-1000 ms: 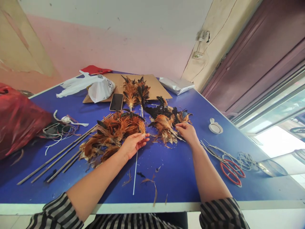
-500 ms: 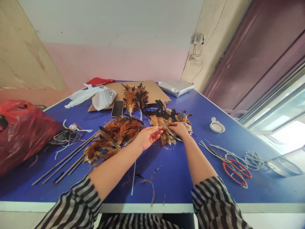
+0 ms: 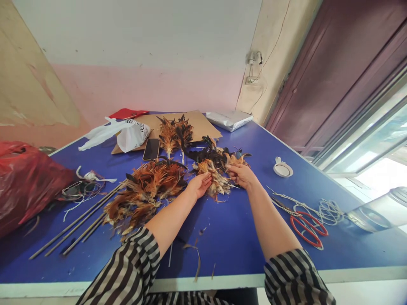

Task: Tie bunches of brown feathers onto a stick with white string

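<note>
My left hand [image 3: 200,185] is palm up at the near left edge of a pile of tan and cream feathers [image 3: 220,184]. Its thumb and curled fingers come together in a pinch, and whatever lies between them is too small to make out. On the pile's right side, my right hand [image 3: 242,174] pinches light brown feathers between thumb and fingers. Black feathers [image 3: 218,159] lie just beyond both hands. Left of my left hand spreads a larger heap of reddish-brown feathers [image 3: 155,180].
Two tied feather bunches [image 3: 175,134] rest on cardboard [image 3: 203,127], near a phone [image 3: 151,149]. Sticks [image 3: 84,218] and a red bag [image 3: 28,186] are left. Red-handled scissors [image 3: 308,228], string [image 3: 329,212], a tape roll [image 3: 282,169] and a clear bottle [image 3: 380,209] are right.
My left hand has moved slightly down and closer to the tan feathers. My right hand has lifted a little with light brown feathers in its fingers. The view has shifted slightly.
</note>
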`<action>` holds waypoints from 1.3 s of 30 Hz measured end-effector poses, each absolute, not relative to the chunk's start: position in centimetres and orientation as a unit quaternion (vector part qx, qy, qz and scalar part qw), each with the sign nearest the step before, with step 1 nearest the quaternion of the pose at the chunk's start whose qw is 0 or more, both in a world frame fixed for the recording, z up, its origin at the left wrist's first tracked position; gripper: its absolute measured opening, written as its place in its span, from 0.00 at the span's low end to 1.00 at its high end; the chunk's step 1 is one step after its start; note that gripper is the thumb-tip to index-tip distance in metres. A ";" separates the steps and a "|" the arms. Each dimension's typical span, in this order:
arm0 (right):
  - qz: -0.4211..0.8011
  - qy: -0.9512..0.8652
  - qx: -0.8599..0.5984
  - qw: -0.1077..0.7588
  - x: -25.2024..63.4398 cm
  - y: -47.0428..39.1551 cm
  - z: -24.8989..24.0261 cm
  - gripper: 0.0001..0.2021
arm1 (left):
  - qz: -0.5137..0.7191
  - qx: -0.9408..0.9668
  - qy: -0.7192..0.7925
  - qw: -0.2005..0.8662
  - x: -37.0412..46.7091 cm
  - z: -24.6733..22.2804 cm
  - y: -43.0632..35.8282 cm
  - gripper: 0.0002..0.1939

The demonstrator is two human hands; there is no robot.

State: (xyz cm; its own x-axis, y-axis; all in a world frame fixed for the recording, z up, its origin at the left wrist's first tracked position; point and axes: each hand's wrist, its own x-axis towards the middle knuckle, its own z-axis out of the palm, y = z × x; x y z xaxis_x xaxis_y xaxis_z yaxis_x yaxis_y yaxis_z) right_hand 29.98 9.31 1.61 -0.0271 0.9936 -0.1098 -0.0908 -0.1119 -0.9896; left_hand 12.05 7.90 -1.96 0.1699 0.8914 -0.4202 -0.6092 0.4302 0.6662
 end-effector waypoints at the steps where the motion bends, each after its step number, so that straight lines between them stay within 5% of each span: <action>1: 0.571 -0.444 -0.483 0.494 30.0 8.9 1.9 0.18 | 0.503 0.178 0.398 0.746 11.9 -1.8 7.7 0.02; 13: 0.652 -0.473 -0.401 0.437 24.1 3.5 2.4 0.14 | 0.496 0.268 0.391 0.728 7.5 1.8 1.0 0.06; 24: 0.465 -0.635 -0.499 0.363 19.5 1.2 1.8 0.07 | 0.547 0.338 0.449 0.621 5.4 -0.2 -0.5 0.10; 34: 0.346 -0.746 -0.463 0.332 19.5 1.1 1.3 0.07 | 0.513 0.360 0.458 0.631 5.2 -1.0 -0.7 0.11; 39: 0.498 -0.675 -0.446 0.311 19.8 1.1 1.3 0.07 | 0.498 0.287 0.437 0.692 4.9 -0.8 -0.5 0.07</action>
